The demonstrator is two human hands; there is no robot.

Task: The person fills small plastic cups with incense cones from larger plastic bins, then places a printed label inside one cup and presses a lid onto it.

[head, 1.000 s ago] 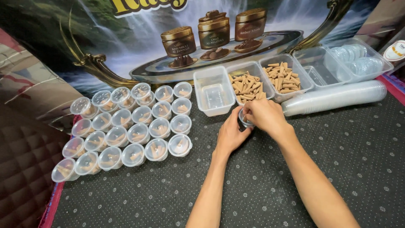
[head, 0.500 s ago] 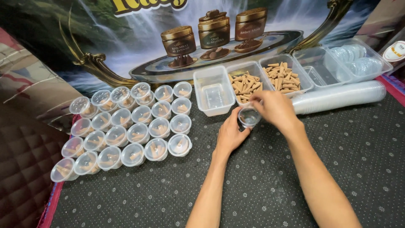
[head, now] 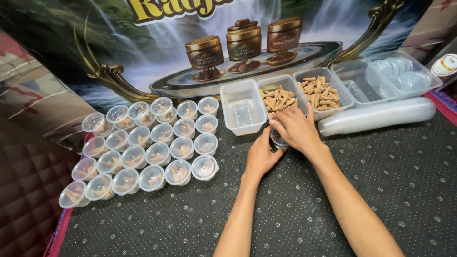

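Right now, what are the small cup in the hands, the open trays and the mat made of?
Small cup: clear thin plastic by the look; the mat shows through it.
Open trays: translucent plastic, slightly frosted, with rolled rims.
Mat: dark, matte, probably rubbery or woven fabric, with a pale dot pattern.

both hands, left hand [head: 261, 156] and right hand [head: 296, 129], clasp a small clear cup [head: 277, 139] beside trays of cones [head: 277, 99].

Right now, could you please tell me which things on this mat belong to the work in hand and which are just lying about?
In hand:
- left hand and right hand around the small clear plastic cup
- clear tray of tan cone-shaped pieces
- lidded filled cups

Lying about:
- empty clear plastic tub
- long sleeve of stacked clear cups
- tray of clear round lids
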